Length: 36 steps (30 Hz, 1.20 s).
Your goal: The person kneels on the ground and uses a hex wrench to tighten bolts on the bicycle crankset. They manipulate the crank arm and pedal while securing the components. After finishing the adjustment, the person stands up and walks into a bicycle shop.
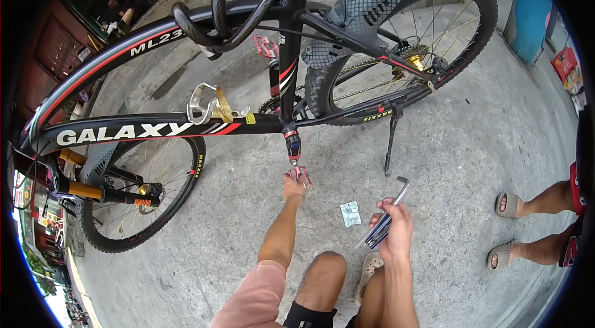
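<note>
A black bicycle (260, 123) with red and white accents stands across the space in front of me. My left hand (294, 188) reaches out to the near-side red pedal (302, 173), its fingers closed around it. That pedal sits at the end of the black and red crank arm (292, 143), below the frame. Close to my knees, my right hand (398, 229) grips a hex key set (379, 232); one bent silver key sticks up past the fingers. On the concrete between my hands lies a small pale plastic packet (350, 214); its contents are too small to make out.
The bicycle's kickstand (391, 142) reaches the ground ahead of my right hand. A coiled cable lock (224, 18) hangs on the frame, above a bottle cage (214, 105). At the right, another person's feet in sandals (501, 255) rest on the concrete.
</note>
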### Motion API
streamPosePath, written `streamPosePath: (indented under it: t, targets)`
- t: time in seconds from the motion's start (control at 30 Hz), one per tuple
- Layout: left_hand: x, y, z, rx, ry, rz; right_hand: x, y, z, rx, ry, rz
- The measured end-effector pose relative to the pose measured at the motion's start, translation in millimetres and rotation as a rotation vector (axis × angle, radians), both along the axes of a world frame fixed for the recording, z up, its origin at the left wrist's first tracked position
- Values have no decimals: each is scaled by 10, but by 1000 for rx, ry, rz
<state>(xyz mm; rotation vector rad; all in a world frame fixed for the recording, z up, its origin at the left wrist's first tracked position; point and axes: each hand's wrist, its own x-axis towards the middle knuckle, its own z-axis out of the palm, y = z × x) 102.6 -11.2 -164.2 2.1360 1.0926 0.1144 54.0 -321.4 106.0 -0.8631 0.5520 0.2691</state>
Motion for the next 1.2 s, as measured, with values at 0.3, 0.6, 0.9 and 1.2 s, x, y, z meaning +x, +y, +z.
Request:
streamPosePath:
  t: [0.3,0.6,0.9,1.2]
  targets:
    - [-2606,-1450,-306,-315,446,-961,-1204,-85,51,236,375,-37]
    - [-3122,-1805,2340,-775,467,-290,-3510,-1660,427,443,338,-1088]
    - [-3287,-1716,3880,-427,586,-644,-6076,-3316,731,-1025,663,191]
    - [-5024,-3899,4603,-397,1066,-913,-8225,-3888,2382,-876,679,-261]
